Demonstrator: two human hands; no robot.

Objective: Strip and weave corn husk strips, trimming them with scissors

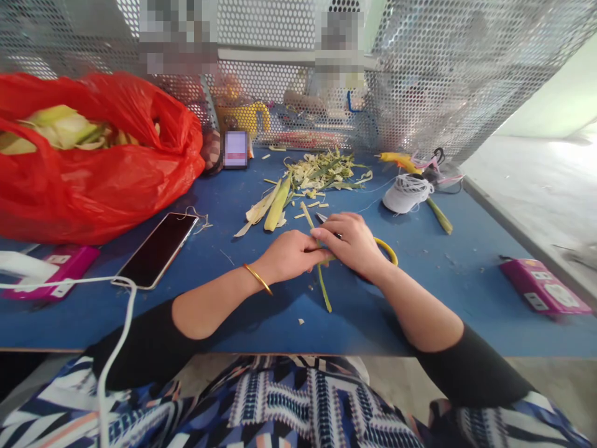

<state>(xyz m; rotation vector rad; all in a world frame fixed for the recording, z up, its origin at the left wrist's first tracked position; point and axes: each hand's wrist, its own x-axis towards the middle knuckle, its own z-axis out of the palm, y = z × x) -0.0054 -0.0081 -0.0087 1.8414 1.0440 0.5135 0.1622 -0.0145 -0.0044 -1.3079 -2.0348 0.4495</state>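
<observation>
Close together over the blue table, both my hands meet around a narrow pale-green strip of corn husk [324, 289]. My left hand [290, 252] is closed on the strip, one end pointing away from me and the other hanging toward me. In my right hand [352, 242] is a pair of scissors [386, 247] with a yellow handle; a blade tip pokes out past the fingers. My right thumb lies against the strip, near my left fingertips. Just beyond the hands are folded corn husks [278, 205] and a pile of husk scraps [326, 169].
A red plastic bag [153, 162] of husks fills the far left. Nearby lie a phone [158, 249] and a purple packet [77, 270], with a white cable [125, 323] crossing. At right are white thread [407, 193] and another purple packet [543, 286]. Perforated metal [298, 68] borders the back.
</observation>
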